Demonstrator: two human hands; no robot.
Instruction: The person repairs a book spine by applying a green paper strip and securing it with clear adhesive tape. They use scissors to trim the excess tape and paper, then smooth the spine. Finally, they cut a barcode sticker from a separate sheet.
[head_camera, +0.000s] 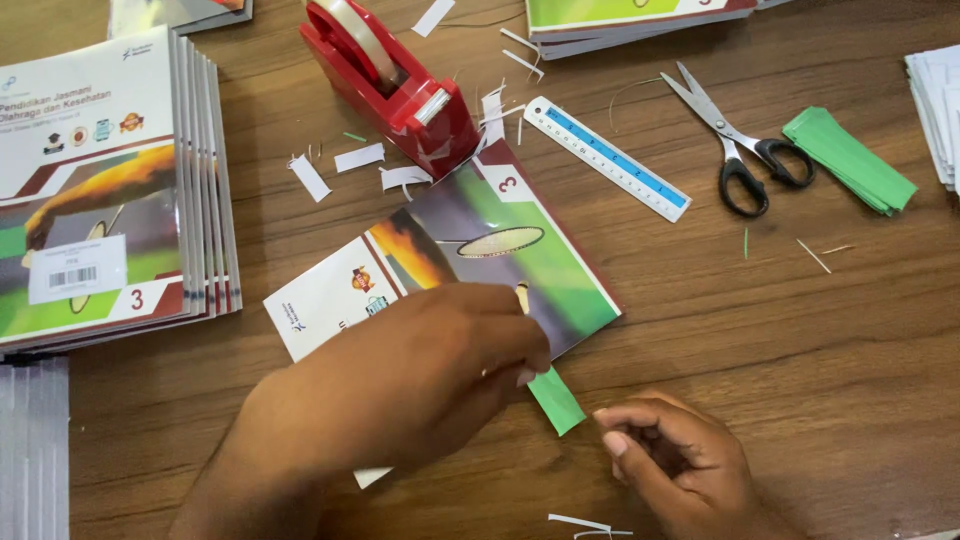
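Note:
A thin book (480, 255) with a colourful sports cover lies at an angle on the wooden table (800, 340). My left hand (400, 385) lies flat on the book's near half, and its fingertips press a small green paper strip (556, 400) at the book's lower edge. To the right, my right hand (675, 460) rests on the table with fingers curled, close to the strip but not touching it. I cannot tell if anything is pinched in it.
A red tape dispenser (395, 80) stands behind the book, beside a white and blue ruler (608, 158), black-handled scissors (735, 140) and a bundle of green strips (850, 160). A stack of matching books (110, 190) sits at left. White paper scraps (358, 157) lie scattered.

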